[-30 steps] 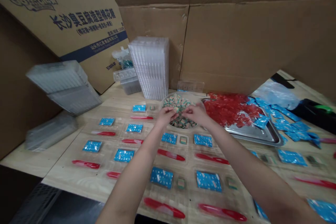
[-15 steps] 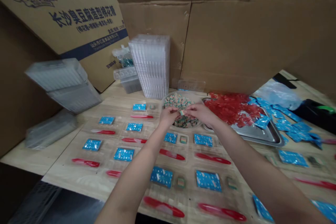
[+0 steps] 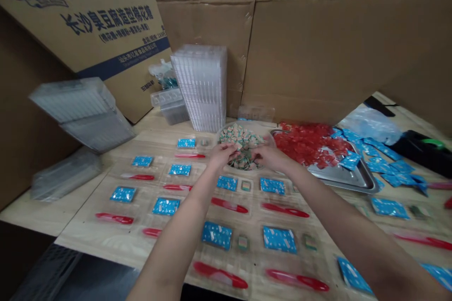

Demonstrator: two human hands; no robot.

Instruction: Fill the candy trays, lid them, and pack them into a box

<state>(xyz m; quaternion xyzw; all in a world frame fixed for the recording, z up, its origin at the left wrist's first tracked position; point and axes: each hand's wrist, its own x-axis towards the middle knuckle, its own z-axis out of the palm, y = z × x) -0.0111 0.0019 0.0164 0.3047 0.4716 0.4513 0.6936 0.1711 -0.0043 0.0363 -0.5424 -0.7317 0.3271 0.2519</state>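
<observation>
A round clear bowl (image 3: 271, 137) holds many small layered square pieces (image 3: 243, 131), pinkish with green edges. Over its left side, my left hand (image 3: 221, 154) is closed, with a small square piece (image 3: 239, 146) at its fingertips. My right hand (image 3: 269, 157) dips into the right side of the bowl, fingers bent together among the pieces; what they pinch is hidden. In front of my hands lie rows of clear plastic trays (image 3: 252, 256), with blue packets (image 3: 279, 239), red plastic picks or knives (image 3: 297, 280) and, in several, a small square piece (image 3: 242, 242).
A metal tray (image 3: 367, 179) of red wrapped bits (image 3: 310, 143) stands right of the bowl, with loose blue packets (image 3: 395, 169) beyond. Stacked clear trays (image 3: 201, 87) rise behind; more stacks (image 3: 90, 113) lean at left. Cardboard walls (image 3: 300, 51) close off the back.
My hands, together at one piece over the bowl before, are now apart. The right hand has moved slightly right and down into the pieces; the left stays at the bowl's left side.
</observation>
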